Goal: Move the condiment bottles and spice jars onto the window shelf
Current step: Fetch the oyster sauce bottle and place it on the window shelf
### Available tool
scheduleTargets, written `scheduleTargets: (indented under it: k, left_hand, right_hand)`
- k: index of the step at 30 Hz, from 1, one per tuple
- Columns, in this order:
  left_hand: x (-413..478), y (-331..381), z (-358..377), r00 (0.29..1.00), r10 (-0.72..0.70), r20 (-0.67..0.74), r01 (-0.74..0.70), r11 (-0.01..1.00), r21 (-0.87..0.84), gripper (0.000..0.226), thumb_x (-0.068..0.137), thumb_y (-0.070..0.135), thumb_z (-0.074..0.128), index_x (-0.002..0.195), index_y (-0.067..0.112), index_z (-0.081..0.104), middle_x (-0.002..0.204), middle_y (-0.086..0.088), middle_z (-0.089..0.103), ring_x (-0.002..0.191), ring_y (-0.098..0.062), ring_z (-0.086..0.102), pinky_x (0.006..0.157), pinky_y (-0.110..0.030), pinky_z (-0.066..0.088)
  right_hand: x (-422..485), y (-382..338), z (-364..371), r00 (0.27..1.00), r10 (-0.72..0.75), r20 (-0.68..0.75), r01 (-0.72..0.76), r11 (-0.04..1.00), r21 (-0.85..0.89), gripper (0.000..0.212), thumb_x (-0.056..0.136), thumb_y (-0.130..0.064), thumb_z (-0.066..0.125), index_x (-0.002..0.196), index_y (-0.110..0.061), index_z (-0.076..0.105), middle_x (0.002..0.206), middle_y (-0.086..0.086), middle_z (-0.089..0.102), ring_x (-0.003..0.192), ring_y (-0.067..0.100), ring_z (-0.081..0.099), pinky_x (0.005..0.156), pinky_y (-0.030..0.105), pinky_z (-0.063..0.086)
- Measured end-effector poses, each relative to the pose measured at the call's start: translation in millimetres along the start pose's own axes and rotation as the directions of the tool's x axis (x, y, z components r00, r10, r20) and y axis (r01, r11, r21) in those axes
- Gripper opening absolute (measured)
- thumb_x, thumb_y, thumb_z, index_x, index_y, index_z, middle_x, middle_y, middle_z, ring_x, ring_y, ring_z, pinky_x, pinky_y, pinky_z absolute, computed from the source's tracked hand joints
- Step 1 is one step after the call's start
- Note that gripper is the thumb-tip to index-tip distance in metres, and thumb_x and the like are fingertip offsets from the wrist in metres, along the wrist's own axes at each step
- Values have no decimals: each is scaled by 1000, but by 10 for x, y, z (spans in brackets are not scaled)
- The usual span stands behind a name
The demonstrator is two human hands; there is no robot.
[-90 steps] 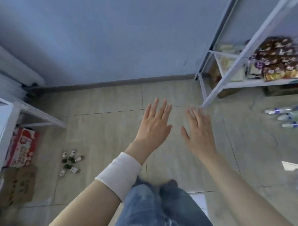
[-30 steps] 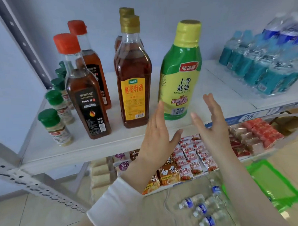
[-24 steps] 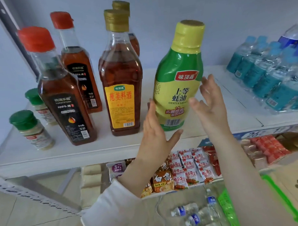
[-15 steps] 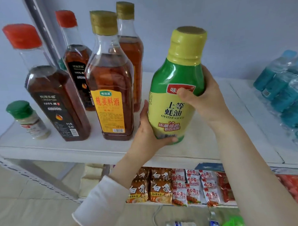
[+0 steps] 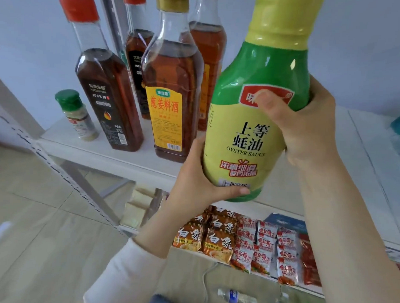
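Oyster sauce bottle (image 5: 259,65), green and yellow with a yellow cap, was up close to the camera, held in front of the white shelf (image 5: 135,158) and leaning slightly to the right; its base covered the shelf's front edge. Just to its left on the shelf stood a gold-capped bottle with a yellow label (image 5: 172,89), with a second gold-capped bottle (image 5: 210,42) behind that. Further left stood a red-capped dark bottle (image 5: 106,98), another red-capped bottle (image 5: 137,58) behind it, and a small green-lidded spice jar (image 5: 76,115) at the left end. The yellow-label bottle stood closest to the held one, near the left hand's fingers. On the lower shelf lay brown snack packets (image 5: 220,236) and red-and-white sachets (image 5: 265,244). A water bottle (image 5: 238,298) lay on the floor (image 5: 38,225).

The left hand (image 5: 195,181) cupped the oyster sauce bottle low on its left side, the thumb curled under the front near the barcode. The right hand (image 5: 307,129) gripped the bottle's right side higher up, its thumb pressed on the red logo. Both hands were closed round the bottle, which sat between them.
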State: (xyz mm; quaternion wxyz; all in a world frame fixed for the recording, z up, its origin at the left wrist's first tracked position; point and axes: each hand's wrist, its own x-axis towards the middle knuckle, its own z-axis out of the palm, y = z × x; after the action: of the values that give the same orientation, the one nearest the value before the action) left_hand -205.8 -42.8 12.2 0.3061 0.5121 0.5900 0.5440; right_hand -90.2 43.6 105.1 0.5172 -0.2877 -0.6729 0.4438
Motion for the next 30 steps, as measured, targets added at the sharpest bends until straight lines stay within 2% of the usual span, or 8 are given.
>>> scheduleTargets:
  k: [3, 6, 12, 15, 19, 22, 27, 30]
  left_hand:
    - [-247, 113, -141, 999, 8, -37, -9, 1000, -29, 98, 46, 34, 90, 126, 28, 33, 116, 11, 57, 109, -5, 57, 86, -30, 53]
    - [-500, 160, -362, 997, -10, -78, 7, 999, -42, 98, 46, 43, 87, 125, 29, 32, 119, 9, 57, 112, -13, 58, 87, -41, 53]
    - [-1065, 180, -982, 969, -76, -236, 78, 997, -4, 98, 44, 52, 82, 123, 24, 32, 113, 18, 58, 106, -7, 61, 83, -33, 55]
    - [-1368, 132, -1383, 938, -112, -328, 117, 993, -3, 93, 43, 42, 85, 118, 28, 33, 111, 20, 58, 102, -3, 62, 81, -25, 55]
    - [-1805, -13, -2040, 877, -180, -445, 173, 983, -55, 88, 44, 37, 84, 117, 25, 36, 108, 10, 61, 99, -5, 64, 78, -28, 56]
    - [-2175, -160, -2669, 820, -219, -529, 201, 975, -92, 86, 44, 37, 83, 116, 24, 37, 107, 8, 61, 98, -5, 64, 76, -24, 55]
    - [-2828, -488, -3687, 690, -302, -658, 274, 950, -148, 85, 46, 37, 85, 116, 25, 37, 108, 8, 61, 100, -6, 63, 81, -31, 55]
    - [-3110, -665, -4079, 628, -354, -693, 307, 931, -197, 89, 47, 31, 90, 118, 24, 37, 107, 10, 61, 98, -5, 63, 80, -29, 55]
  right_hand:
    - [-94, -196, 132, 997, -1, 77, -4, 997, 74, 60, 39, -67, 76, 83, -29, 63, 78, -11, 73, 79, 14, 71, 70, 34, 56]
    - [-226, -339, 347, 986, -17, 163, -10, 987, 159, 42, 49, -48, 79, 82, -28, 63, 75, -13, 72, 75, 10, 70, 66, 27, 55]
    - [-476, -512, 1115, 936, 21, 352, -129, 950, 285, 36, 54, -39, 73, 86, -25, 64, 77, -8, 74, 76, 13, 71, 64, 26, 56]
    - [-593, -566, 1646, 896, 82, 437, -241, 915, 323, 42, 52, -40, 75, 87, -21, 64, 78, -5, 74, 76, 15, 72, 65, 28, 56]
    - [-824, -641, 2530, 824, 153, 546, -363, 882, 302, 45, 51, -38, 86, 85, -19, 64, 71, -6, 73, 70, 12, 71, 62, 26, 55]
    - [-1077, -718, 3350, 756, 176, 630, -432, 857, 280, 42, 50, -40, 82, 80, -17, 63, 65, -6, 72, 63, 10, 69, 58, 25, 54]
    - [-1574, -754, 4715, 622, 197, 758, -496, 848, 186, 30, 61, -38, 77, 78, -17, 65, 66, -4, 72, 63, 12, 68, 61, 28, 54]
    - [-1832, -722, 5327, 537, 212, 817, -523, 843, 125, 29, 65, -39, 75, 80, -18, 65, 67, -4, 72, 64, 12, 68, 59, 27, 54]
